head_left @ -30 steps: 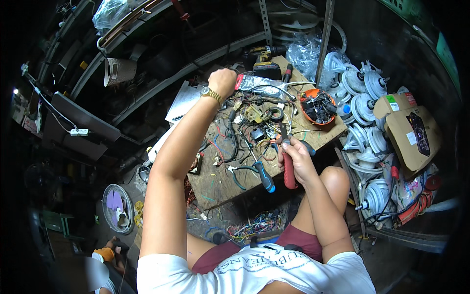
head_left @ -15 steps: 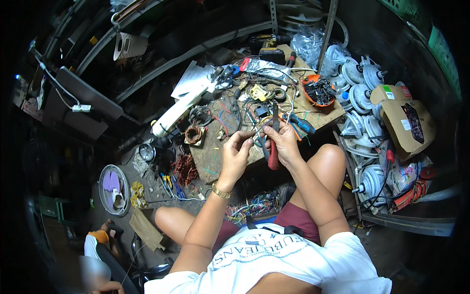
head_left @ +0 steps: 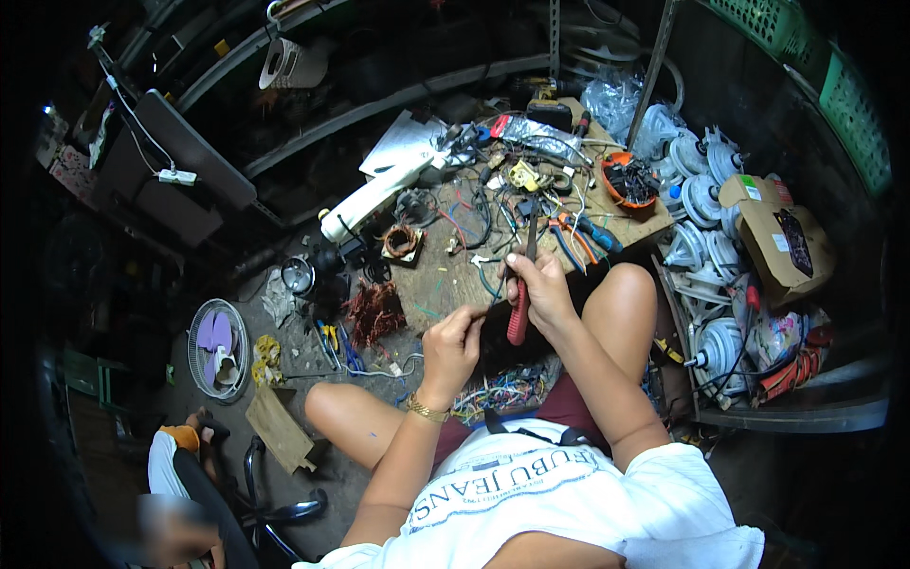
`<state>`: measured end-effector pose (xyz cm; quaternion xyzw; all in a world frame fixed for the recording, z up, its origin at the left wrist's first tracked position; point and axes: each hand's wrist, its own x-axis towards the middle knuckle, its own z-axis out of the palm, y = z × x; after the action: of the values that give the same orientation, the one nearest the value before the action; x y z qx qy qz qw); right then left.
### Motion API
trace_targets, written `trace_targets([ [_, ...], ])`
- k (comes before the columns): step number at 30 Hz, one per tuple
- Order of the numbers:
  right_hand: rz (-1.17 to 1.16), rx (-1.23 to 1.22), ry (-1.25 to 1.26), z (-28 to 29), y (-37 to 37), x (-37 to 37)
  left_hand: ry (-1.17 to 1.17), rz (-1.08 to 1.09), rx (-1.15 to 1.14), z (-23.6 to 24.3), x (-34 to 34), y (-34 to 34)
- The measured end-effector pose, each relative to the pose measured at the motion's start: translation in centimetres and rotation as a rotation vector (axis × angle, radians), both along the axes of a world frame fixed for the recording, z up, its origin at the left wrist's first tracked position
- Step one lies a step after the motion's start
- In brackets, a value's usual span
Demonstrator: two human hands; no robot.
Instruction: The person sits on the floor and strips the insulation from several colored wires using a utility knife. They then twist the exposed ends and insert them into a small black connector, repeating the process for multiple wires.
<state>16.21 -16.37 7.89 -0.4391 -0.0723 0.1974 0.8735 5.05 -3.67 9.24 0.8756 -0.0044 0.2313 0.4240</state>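
Observation:
My right hand is closed round a red-handled tool with a long, dark, blade-like end pointing away from me over the workbench's near edge. My left hand hangs lower and nearer my body, its fingers pinched together; whatever they hold is too small or hidden to name. Just beyond my right hand, pliers with orange and blue handles lie beside a blue-handled tool. To the left on the wooden workbench sits a copper-wound motor coil.
Loose wires and small parts cover the bench, with an orange bowl of dark pieces at right. White plastic housings and a cardboard box stand further right. A fan lies on the floor; another person is at lower left.
My left hand has drawn down toward my body, away from my right hand, where both were close together. My right hand still grips the red-handled tool. The view has shifted slightly.

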Motion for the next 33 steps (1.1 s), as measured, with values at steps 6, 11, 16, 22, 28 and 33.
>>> trace_targets([
  [6, 0.084, -0.184, -0.038, -0.3, 0.9, 0.8, 0.049, 0.055, -0.315, -2.9, -1.9, 1.1],
  [11, 0.247, -0.284, -0.023, 0.1, -0.3, -2.1, 0.268, 0.062, -1.118, -2.6, -3.2, 1.5],
  [16, 0.322, -0.123, 0.029, -0.9, -0.7, -5.3, 0.176, 0.097, -1.351, -2.7, -4.1, 1.3],
  [22, 0.558, -0.182, -0.019, -0.6, -0.1, -6.7, 0.157, 0.024, -1.275, -3.0, -5.0, 0.4],
  [28, 0.542, -0.314, -0.134, -0.1, 1.2, -7.2, 0.084, 0.032, -1.120, -2.7, -5.7, -0.2],
  [33, 0.590, -0.268, -0.130, 1.0, 1.0, -7.5, -0.032, 0.037, -0.979, -2.5, -5.8, -0.5],
])
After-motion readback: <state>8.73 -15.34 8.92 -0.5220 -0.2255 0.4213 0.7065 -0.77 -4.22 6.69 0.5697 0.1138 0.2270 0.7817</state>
